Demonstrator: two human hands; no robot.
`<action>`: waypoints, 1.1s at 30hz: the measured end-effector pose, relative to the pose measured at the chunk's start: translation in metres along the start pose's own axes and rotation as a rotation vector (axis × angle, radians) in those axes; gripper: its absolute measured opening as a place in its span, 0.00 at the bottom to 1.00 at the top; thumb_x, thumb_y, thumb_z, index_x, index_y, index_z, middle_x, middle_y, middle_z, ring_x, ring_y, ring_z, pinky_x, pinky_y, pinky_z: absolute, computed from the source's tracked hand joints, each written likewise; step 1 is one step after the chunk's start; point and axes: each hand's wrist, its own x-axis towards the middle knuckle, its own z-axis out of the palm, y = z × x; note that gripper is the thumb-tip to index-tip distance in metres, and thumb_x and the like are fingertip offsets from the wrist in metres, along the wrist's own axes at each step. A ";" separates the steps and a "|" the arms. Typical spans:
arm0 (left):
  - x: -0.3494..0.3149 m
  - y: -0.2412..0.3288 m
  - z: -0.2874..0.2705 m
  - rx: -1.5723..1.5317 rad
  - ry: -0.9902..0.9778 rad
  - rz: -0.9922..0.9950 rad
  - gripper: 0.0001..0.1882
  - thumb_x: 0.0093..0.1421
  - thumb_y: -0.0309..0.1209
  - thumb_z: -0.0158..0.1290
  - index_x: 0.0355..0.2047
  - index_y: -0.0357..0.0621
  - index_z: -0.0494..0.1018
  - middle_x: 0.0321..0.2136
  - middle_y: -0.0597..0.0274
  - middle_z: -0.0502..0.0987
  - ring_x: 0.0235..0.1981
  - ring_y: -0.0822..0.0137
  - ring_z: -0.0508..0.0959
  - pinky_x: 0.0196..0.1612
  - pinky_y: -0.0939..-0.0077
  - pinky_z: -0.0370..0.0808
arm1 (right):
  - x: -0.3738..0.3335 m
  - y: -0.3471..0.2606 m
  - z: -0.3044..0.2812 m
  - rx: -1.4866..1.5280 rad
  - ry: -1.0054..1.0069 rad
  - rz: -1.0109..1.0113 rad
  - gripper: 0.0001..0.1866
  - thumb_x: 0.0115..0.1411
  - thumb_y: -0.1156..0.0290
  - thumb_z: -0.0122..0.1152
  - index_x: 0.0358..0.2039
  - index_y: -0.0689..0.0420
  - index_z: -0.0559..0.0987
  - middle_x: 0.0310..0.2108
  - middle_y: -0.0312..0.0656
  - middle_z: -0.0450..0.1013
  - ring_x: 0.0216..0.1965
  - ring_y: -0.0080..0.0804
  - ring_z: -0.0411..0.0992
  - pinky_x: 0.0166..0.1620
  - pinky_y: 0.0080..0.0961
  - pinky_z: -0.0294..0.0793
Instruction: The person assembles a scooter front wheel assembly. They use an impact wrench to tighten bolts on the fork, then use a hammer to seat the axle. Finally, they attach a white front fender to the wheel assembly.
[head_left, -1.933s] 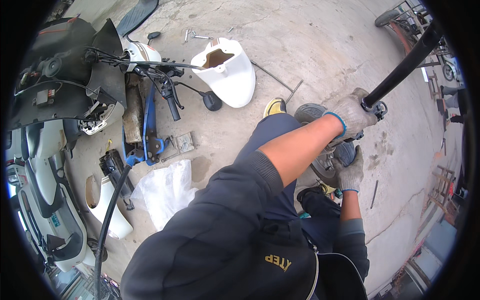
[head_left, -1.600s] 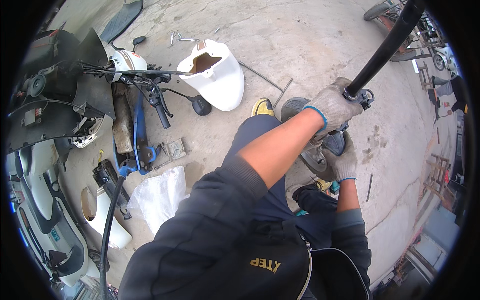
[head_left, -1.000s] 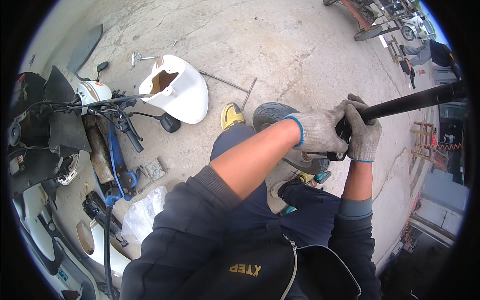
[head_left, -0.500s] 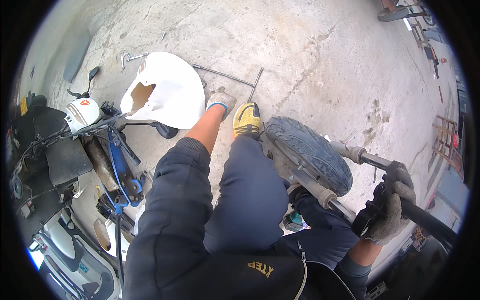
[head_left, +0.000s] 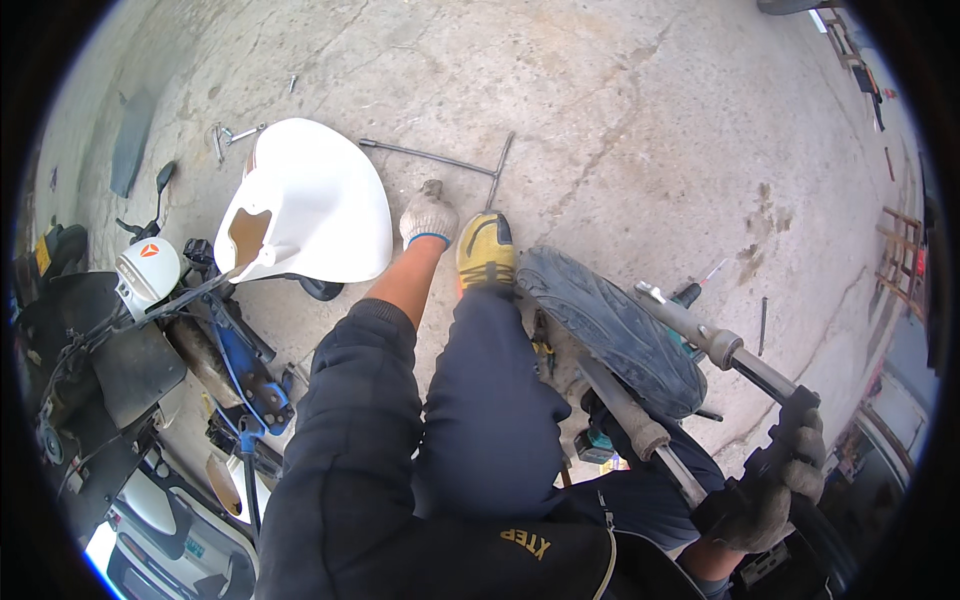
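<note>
My left hand [head_left: 430,217], in a whitish knit glove, is closed low over the floor beside the white fairing panel [head_left: 330,200]. Whatever it may hold is hidden by the fingers. Just beyond it lies a T-handle wrench [head_left: 430,155]. On the right, my gloved right hand [head_left: 790,485] grips the black fork clamp [head_left: 745,500] at the top of a front fork [head_left: 715,343]. The fork's two legs run down on either side of a wheel with a black tyre [head_left: 620,330], which rests on the floor near my yellow shoe [head_left: 487,247].
A partly stripped scooter [head_left: 130,340] with hanging cables stands at the left, next to a blue frame part [head_left: 250,370]. Spanners [head_left: 235,134] lie beyond the white panel. A teal power tool [head_left: 594,446] sits beneath my leg. A wooden rack [head_left: 900,260] stands far right.
My right hand has moved down and nearer my body with the fork clamp, tilting the fork. My left hand has shifted slightly, and more gap shows between it and the white panel.
</note>
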 end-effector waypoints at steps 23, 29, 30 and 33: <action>0.050 -0.004 0.010 0.048 0.116 0.043 0.20 0.63 0.29 0.54 0.54 0.38 0.77 0.52 0.40 0.82 0.52 0.43 0.82 0.53 0.55 0.80 | 0.021 -0.012 0.018 0.064 0.152 0.079 0.09 0.57 0.68 0.67 0.37 0.56 0.82 0.46 0.52 0.77 0.58 0.53 0.71 0.68 0.54 0.63; 0.060 -0.027 0.036 0.229 0.061 0.243 0.17 0.63 0.28 0.54 0.50 0.36 0.79 0.46 0.42 0.84 0.46 0.46 0.84 0.46 0.58 0.80 | 0.022 -0.011 0.016 0.105 0.152 -0.005 0.11 0.53 0.76 0.63 0.38 0.57 0.83 0.45 0.51 0.79 0.56 0.51 0.73 0.67 0.54 0.66; 0.064 -0.031 0.042 0.174 0.061 0.197 0.16 0.63 0.29 0.54 0.49 0.37 0.80 0.46 0.42 0.84 0.47 0.45 0.84 0.46 0.56 0.81 | 0.022 -0.012 0.016 0.111 0.141 -0.029 0.11 0.53 0.76 0.63 0.38 0.57 0.83 0.45 0.51 0.80 0.56 0.51 0.74 0.68 0.54 0.66; 0.079 -0.038 0.057 0.233 0.117 0.141 0.16 0.63 0.31 0.56 0.49 0.40 0.80 0.48 0.42 0.83 0.49 0.42 0.83 0.49 0.53 0.81 | 0.023 -0.014 0.017 0.074 0.128 -0.002 0.11 0.53 0.77 0.63 0.39 0.57 0.83 0.45 0.50 0.79 0.56 0.50 0.74 0.68 0.54 0.66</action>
